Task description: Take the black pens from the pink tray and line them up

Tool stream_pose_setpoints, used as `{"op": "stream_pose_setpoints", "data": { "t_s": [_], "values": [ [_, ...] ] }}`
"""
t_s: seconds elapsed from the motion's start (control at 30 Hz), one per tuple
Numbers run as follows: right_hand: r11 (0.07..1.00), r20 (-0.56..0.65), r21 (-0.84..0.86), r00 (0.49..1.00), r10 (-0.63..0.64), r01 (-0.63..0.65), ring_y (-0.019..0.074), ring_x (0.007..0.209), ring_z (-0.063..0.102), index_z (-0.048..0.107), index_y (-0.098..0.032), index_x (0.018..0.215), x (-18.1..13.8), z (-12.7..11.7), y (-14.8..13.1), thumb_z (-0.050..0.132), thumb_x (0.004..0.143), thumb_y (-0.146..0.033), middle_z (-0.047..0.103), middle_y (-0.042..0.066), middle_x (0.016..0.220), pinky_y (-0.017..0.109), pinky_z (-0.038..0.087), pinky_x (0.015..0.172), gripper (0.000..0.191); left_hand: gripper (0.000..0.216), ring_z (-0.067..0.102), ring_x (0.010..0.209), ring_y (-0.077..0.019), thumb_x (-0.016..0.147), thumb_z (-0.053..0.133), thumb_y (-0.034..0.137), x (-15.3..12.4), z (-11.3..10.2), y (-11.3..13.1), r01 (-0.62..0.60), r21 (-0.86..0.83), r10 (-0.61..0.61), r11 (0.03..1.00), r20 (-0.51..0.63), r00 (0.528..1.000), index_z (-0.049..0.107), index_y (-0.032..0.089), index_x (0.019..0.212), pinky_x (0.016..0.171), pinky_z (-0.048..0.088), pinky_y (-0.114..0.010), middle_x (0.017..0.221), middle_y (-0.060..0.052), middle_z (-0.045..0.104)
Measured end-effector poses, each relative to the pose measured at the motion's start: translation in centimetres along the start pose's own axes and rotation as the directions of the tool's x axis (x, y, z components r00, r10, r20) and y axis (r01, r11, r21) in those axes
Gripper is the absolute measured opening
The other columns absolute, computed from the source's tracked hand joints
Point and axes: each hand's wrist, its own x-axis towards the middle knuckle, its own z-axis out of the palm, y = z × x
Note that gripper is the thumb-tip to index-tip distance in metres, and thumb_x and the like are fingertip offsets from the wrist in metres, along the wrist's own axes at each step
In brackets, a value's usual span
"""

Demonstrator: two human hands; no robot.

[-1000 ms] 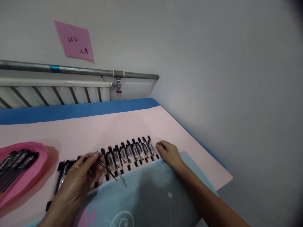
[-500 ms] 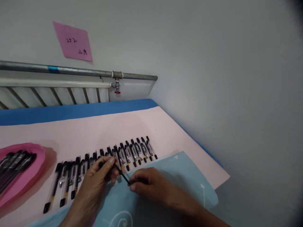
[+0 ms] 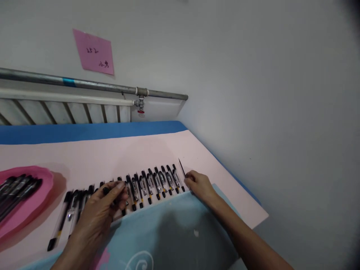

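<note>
My right hand (image 3: 201,184) is at the right end of a row of pens (image 3: 149,183), its fingers pinched on the lower end of a thin black pen refill (image 3: 182,167). The refill slants with its narrow tip pointing away from me. My left hand (image 3: 108,200) is closed over the left middle of the row, covering several pens there. Between its thumb and fingers shows the rounded end of a black pen part (image 3: 106,190); the rest is hidden. The pens in the row have clear barrels and black ends, and lie side by side.
A pink tray (image 3: 46,176) at the left holds several dark pens (image 3: 19,193). A light blue cloth (image 3: 168,232) lies in front of the row on the pink table cover (image 3: 84,159). Behind stand a radiator (image 3: 56,110) and a pipe (image 3: 101,85); a wall (image 3: 267,131) borders the right.
My right hand has moved right and away from me with the refill, from beside my left hand to the row's right end. My left hand has shifted slightly left, still closed.
</note>
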Motion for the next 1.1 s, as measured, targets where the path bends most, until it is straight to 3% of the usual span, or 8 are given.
{"op": "stream_pose_setpoints", "data": {
  "t_s": [0.2,0.37,0.5,0.67,0.77,0.93,1.0,1.1],
  "values": [
    [0.999,0.054,0.008,0.998,-0.034,0.033,0.0126,0.053,0.050,0.063,-0.017,0.070,0.4,0.7,0.6,0.047,0.069,-0.019,0.055,-0.002,0.052,0.022,0.035,0.053,0.016,0.026,0.057,0.051,-0.0122,0.054,0.075,0.018,0.4,-0.3,-0.5,0.035,0.048,-0.036,0.998,0.021,0.999,0.060,0.014,0.075,0.039,0.042,-0.019,0.068,-0.005,0.064],
    [0.997,0.044,0.047,0.997,-0.059,0.056,0.0127,0.056,0.051,0.062,-0.016,0.075,0.1,0.4,0.3,0.043,0.077,-0.027,0.057,0.000,0.057,0.022,0.037,0.054,0.022,0.029,0.053,0.046,-0.0093,0.055,0.075,0.022,-0.3,0.2,-0.6,0.110,0.098,-0.117,0.989,0.065,0.991,0.059,0.015,0.078,0.042,0.042,-0.020,0.063,-0.002,0.063],
    [0.968,0.005,0.194,0.986,-0.165,0.161,0.0119,0.061,0.052,0.062,-0.017,0.076,-2.3,0.5,-2.4,0.046,0.078,-0.024,0.060,0.001,0.065,0.021,0.038,0.057,0.018,0.028,0.050,0.042,-0.0081,0.052,0.076,0.023,-1.5,1.5,-1.4,0.170,0.100,-0.183,0.980,0.138,0.973,0.058,0.014,0.072,0.042,0.039,-0.019,0.055,0.000,0.059],
    [0.833,0.122,0.485,0.922,-0.367,0.267,0.0104,0.066,0.055,0.063,-0.021,0.091,-6.4,1.8,-6.8,0.058,0.076,-0.027,0.062,0.000,0.077,0.019,0.041,0.060,0.017,0.024,0.045,0.036,-0.0068,0.058,0.072,0.027,-2.5,2.2,-2.8,0.184,0.177,-0.232,0.967,0.313,0.921,0.053,0.014,0.066,0.042,0.034,-0.020,0.050,0.001,0.057],
    [0.807,0.147,0.548,0.925,-0.351,0.220,0.0097,0.063,0.055,0.062,-0.021,0.087,-7.3,2.6,-7.8,0.062,0.073,-0.026,0.062,-0.002,0.072,0.018,0.041,0.057,0.015,0.024,0.039,0.034,-0.0045,0.062,0.070,0.029,-2.7,2.1,-3.1,0.156,0.169,-0.211,0.973,0.389,0.896,0.051,0.015,0.062,0.042,0.030,-0.020,0.048,0.002,0.054],
    [0.835,0.149,0.495,0.924,-0.352,0.238,0.0098,0.064,0.054,0.061,-0.020,0.082,-7.5,2.4,-7.9,0.059,0.074,-0.024,0.060,-0.002,0.072,0.019,0.040,0.057,0.008,0.026,0.035,0.035,-0.0043,0.062,0.069,0.034,-3.4,2.3,-2.7,0.134,0.266,-0.232,0.955,0.383,0.894,0.051,0.015,0.059,0.038,0.020,-0.018,0.044,0.002,0.050],
    [0.863,0.153,0.444,0.928,-0.339,0.242,0.0096,0.062,0.052,0.061,-0.020,0.079,-7.1,1.8,-7.3,0.057,0.075,-0.024,0.058,-0.002,0.069,0.019,0.038,0.057,0.007,0.024,0.033,0.035,-0.0035,0.064,0.067,0.035,-3.6,2.4,-2.5,0.093,0.282,-0.200,0.955,0.377,0.904,0.056,0.014,0.065,0.038,0.020,-0.018,0.044,0.003,0.048],
    [0.923,0.103,0.347,0.971,-0.214,0.167,0.0103,0.059,0.050,0.059,-0.019,0.079,-5.7,0.7,-5.1,0.052,0.077,-0.026,0.057,-0.001,0.067,0.020,0.038,0.054,0.010,0.027,0.033,0.036,-0.0039,0.067,0.064,0.035,-3.5,2.4,-2.1,0.107,0.246,-0.195,0.963,0.367,0.910,0.061,0.013,0.082,0.040,0.024,-0.019,0.047,0.003,0.048]
  ]
}}
